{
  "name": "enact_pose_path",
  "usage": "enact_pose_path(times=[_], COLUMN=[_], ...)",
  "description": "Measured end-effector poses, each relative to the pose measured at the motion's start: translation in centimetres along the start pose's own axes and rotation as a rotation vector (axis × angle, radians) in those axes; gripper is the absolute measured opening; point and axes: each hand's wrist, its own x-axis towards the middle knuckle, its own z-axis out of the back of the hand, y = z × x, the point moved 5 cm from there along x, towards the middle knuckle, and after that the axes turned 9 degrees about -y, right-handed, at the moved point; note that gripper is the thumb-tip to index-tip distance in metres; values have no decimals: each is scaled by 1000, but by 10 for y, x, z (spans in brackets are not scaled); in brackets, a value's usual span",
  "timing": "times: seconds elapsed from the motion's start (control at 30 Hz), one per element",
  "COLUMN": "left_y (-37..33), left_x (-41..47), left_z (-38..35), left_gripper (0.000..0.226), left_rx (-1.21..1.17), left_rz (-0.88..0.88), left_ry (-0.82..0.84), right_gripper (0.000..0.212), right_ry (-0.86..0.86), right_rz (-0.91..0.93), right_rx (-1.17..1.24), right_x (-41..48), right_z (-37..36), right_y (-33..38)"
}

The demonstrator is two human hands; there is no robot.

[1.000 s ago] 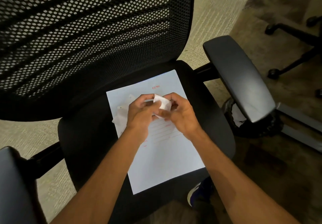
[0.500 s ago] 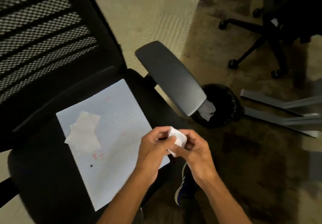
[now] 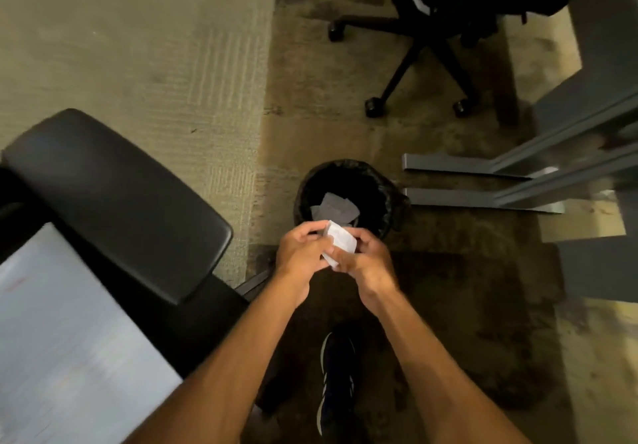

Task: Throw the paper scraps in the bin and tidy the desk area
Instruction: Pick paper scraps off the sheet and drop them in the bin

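1. Far left, a blurred white sheet of paper (image 3: 58, 340) lies on the seat of a black office chair, running out of frame at the lower left corner.
2. Just above and to the right of it, the chair's padded black armrest (image 3: 117, 202) slants across, its near end reaching toward the middle of the view.
3. Into the centre now: the left hand (image 3: 302, 253) is curled, fingers folded in against a crumpled white paper scrap (image 3: 340, 241), gripping its left side.
4. The scrap sits squeezed between both hands, held in the air just at the near rim of the bin, not inside it.
5. Right behind the scrap, the round black-lined bin (image 3: 386, 195) stands on the carpet, with pale paper pieces (image 3: 333, 207) already lying inside.
6. The right hand (image 3: 367, 260) closes on the scrap's other side, thumb laid across its front, fingers wrapped behind.
7. Below the hands, a dark shoe (image 3: 336, 378) with white stripes points up toward the bin.
8. Up and to the right, a second black chair's wheeled base (image 3: 414, 46) rests on the darker carpet.
9. Far right, grey metal desk legs (image 3: 483, 181) with flat feet lie along the floor just beside the bin.
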Motion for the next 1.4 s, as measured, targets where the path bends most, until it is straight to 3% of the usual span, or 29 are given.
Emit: enact_pose_path(times=[0.33,0.43,0.57,0.73,0.9,1.07,1.4], left_y=[44,54,58,52,35,19,-19], left_x=[120,130,133,124,100,57,-70], left_z=[-57,-65,-67,-69,-71,-50,64], left_gripper=[15,15,45,52,51,53,46], left_rx=[-24,71,213,226,273,18,-211], left_rz=[144,212,184,173,158,66,-82], left_ry=[-43,25,115,102,106,134,99], right_gripper=[51,56,61,51,43,38,25], right_ry=[-120,-140,-178,-172,-181,-227,-21], right_rz=[-204,-264,-290,-268,-265,-160,87], right_rx=[31,67,115,114,115,139,64], right_x=[132,152,167,173,146,91,-80], right_z=[4,5,9,17,21,16,-19], right_y=[-61,-83,-102,-107,-95,-56,8])
